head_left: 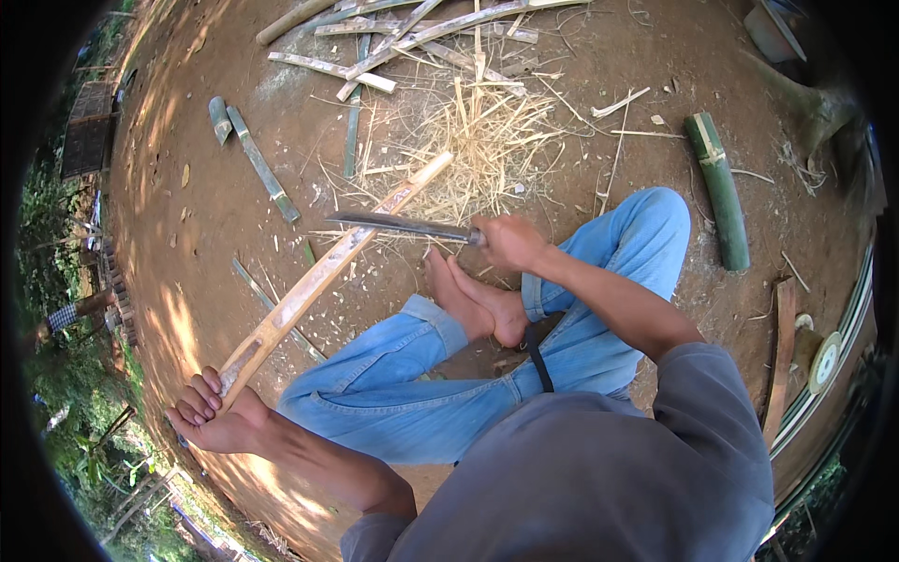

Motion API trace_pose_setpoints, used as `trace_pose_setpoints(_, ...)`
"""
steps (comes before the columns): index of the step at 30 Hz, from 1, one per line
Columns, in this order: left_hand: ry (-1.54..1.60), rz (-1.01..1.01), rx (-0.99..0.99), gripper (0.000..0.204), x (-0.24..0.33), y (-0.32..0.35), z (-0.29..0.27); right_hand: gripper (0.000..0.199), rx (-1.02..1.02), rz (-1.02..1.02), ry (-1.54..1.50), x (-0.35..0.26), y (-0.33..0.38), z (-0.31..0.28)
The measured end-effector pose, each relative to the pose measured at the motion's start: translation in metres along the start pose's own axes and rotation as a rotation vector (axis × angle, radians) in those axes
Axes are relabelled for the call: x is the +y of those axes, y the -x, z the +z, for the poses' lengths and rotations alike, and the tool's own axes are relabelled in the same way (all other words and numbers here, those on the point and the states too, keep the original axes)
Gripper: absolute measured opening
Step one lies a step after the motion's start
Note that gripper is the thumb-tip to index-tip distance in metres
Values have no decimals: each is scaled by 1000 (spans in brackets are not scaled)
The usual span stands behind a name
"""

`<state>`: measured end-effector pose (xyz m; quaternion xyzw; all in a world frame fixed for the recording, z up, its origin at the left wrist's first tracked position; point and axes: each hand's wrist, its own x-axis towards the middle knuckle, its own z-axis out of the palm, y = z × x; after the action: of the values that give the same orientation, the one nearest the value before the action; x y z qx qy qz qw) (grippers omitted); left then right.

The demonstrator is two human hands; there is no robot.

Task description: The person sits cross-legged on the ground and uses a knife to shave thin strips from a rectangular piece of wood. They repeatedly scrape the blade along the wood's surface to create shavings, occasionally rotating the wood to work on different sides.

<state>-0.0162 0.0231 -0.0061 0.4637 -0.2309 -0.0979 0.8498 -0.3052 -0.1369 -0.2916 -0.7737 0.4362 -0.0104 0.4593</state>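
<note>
My left hand is closed around the lower end of a long split bamboo strip, pale with whitish and dark patches. The strip slants up and away to the right across the ground in front of my legs. In my right hand is the handle of a machete, its long dark blade pointing left. The blade lies across the upper part of the strip; I cannot tell whether it touches. Beyond the strip's far end spreads a heap of thin bamboo shavings.
Split bamboo pieces lie piled at the far side. A thick green bamboo section rests on the right, with a brown wooden piece nearer me. Two cut bamboo pieces lie at left. My bare feet are crossed before me.
</note>
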Motion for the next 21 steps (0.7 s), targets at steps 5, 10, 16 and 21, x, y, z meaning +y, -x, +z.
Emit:
trace_pose_setpoints(5, -32, 22, 83, 46, -7, -4, 13, 24, 25, 252, -13, 43, -40, 12)
trace_pose_setpoints(10, -35, 18, 96, 45, -5, -5, 7, 27, 67, 146, 35, 54, -25, 20)
trace_pose_setpoints(16, -47, 36, 129, 45, -9, -7, 8, 29, 3, 292, 47, 67, -45, 26)
trace_pose_setpoints(21, -59, 15, 186, 44, -11, -8, 16, 28, 117, 427, -44, 89, -43, 29)
